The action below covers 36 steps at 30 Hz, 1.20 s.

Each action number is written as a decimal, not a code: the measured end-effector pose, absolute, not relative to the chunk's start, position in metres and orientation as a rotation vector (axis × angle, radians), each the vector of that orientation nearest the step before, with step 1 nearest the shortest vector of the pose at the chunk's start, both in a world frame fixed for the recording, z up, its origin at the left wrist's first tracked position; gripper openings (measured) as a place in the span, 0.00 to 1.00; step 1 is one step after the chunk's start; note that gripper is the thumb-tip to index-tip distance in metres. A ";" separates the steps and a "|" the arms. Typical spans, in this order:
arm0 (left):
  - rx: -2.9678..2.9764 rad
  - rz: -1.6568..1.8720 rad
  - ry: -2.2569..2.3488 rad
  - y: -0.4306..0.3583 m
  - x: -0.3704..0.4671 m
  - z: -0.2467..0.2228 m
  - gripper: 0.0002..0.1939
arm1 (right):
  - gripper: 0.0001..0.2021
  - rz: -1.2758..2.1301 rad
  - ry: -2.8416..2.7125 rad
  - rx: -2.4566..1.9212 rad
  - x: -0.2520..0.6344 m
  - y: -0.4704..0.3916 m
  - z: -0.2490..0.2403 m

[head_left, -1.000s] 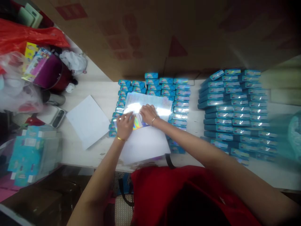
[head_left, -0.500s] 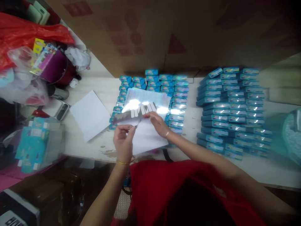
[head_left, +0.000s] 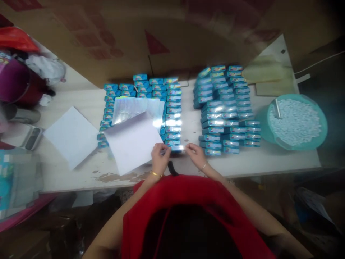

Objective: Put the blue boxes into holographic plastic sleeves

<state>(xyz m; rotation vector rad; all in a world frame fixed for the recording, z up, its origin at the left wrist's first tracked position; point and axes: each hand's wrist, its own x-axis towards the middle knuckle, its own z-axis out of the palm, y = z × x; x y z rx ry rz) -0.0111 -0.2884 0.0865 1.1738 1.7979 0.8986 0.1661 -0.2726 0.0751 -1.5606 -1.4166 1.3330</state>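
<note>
Between my two hands a shiny silvery strip [head_left: 177, 148] stretches over a blue box at the near end of the left group of boxes [head_left: 173, 110]. My left hand [head_left: 160, 157] pinches the strip's left end, its fingers closed. At the right end, the fingertips of my right hand [head_left: 196, 154] are pressed together on the strip. A white sheet [head_left: 134, 144] lies left of my left hand, partly over shiny sticker sheets [head_left: 129, 107] resting on the boxes.
Another stack of blue boxes [head_left: 226, 111] stands to the right. A teal basin [head_left: 322, 124] of small white pieces sits at the far right. A second white sheet [head_left: 72, 136] lies left. A large cardboard box [head_left: 121, 32] rises behind.
The view has turned to the right. Both hands have left the sheets and come to the box at the near edge, with the strip now between them. The white sheet lies released.
</note>
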 end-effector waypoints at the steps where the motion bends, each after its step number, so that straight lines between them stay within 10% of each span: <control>1: 1.281 0.818 1.852 -0.288 -0.008 0.082 0.06 | 0.14 1.292 -1.477 -1.581 0.170 -0.275 0.067; 20: 1.803 0.134 2.064 -0.284 -0.005 0.054 0.07 | 0.12 1.193 -1.661 -1.780 0.180 -0.294 -0.008; 33: 2.317 -0.085 1.468 -0.295 -0.017 0.063 0.23 | 0.25 1.189 -2.096 -1.753 0.176 -0.302 -0.004; 36: 2.407 -0.150 1.434 -0.268 -0.007 0.064 0.43 | 0.27 0.895 -2.000 -1.731 0.176 -0.243 0.006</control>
